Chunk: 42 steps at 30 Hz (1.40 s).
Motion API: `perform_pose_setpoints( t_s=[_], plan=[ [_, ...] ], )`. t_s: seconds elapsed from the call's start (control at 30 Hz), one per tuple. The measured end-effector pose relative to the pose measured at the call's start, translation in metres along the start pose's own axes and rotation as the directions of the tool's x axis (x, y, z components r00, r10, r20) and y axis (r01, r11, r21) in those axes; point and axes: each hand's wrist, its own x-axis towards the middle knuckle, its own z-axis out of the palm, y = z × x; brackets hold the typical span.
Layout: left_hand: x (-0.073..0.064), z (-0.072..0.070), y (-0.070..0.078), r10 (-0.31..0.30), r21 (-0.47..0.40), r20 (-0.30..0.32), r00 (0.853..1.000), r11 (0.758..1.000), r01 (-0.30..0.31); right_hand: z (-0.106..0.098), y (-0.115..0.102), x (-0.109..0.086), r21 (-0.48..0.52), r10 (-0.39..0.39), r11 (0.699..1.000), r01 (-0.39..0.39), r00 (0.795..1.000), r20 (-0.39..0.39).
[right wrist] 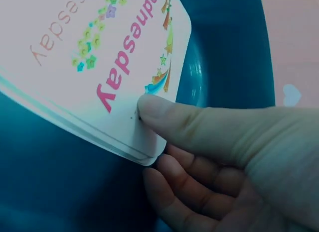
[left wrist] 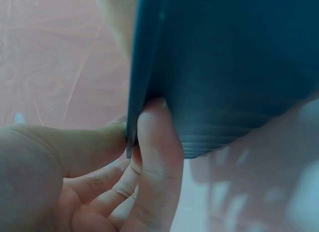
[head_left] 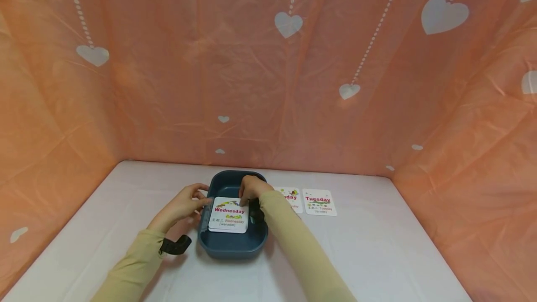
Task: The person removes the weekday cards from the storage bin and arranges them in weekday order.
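Note:
A dark blue plastic tray (head_left: 232, 247) with rounded corners stands on the table, and a white "Wednesday" flashcard (head_left: 228, 220) lies face up on top of a small stack inside it. My left hand (head_left: 184, 204) grips the tray's left rim; in the left wrist view its thumb is on one side of the rim (left wrist: 144, 58) and a finger on the other. My right hand (head_left: 251, 188) reaches over the tray and pinches the Wednesday card (right wrist: 124, 48) at a corner, thumb (right wrist: 184, 125) on its face, fingers at the edge below.
To the right of the tray, a "Tuesday" card (head_left: 320, 202) lies face up on the white table (head_left: 369, 250). Beside it is another card (head_left: 295, 199), partly hidden by the right sleeve. An orange curtain (head_left: 251, 83) with white hearts encloses the back and sides.

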Motion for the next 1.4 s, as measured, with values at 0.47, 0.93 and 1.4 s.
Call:
perform_pose_setpoints(
  t_s=[0.47, 0.93, 1.4],
  plan=[
    [-0.002, 0.003, 0.000, 0.005, -0.002, 0.001, 1.000, 1.000, -0.005, -0.002, 0.002, 0.001, 0.047, 0.019, 0.999, -0.019, 1.000, -0.001],
    [-0.003, 0.002, 0.001, 0.033, -0.001, 0.012, 0.999, 0.999, -0.033, -0.009, 0.005, -0.003, 0.184, -0.071, 0.981, 0.067, 0.997, 0.012],
    [-0.001, 0.001, 0.002, 0.029, 0.003, 0.009, 1.000, 1.000, -0.029, -0.018, 0.015, -0.016, 0.367, -0.156, 0.918, 0.148, 0.988, -0.009]
  ],
)
